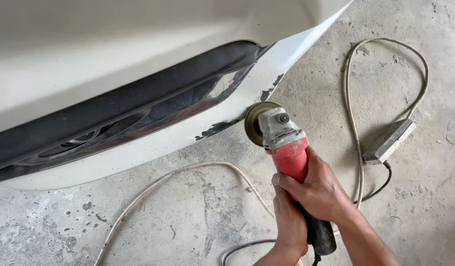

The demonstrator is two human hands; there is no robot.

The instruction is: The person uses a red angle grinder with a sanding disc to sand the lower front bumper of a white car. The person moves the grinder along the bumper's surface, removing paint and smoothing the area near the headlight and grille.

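The angle grinder (pixel 286 148) has a red body, a grey metal gear head and a black rear handle trailing a black cord. It lies tilted, head pointing up-left, its round sanding disc (pixel 254 122) standing on edge against the lower edge of the white car bumper (pixel 153 143), right beside a strip of chipped, dark-showing paint (pixel 220 127).

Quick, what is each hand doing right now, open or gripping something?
Left hand: closed around the rear of the red angle grinder.
Right hand: closed around the grinder's red body.
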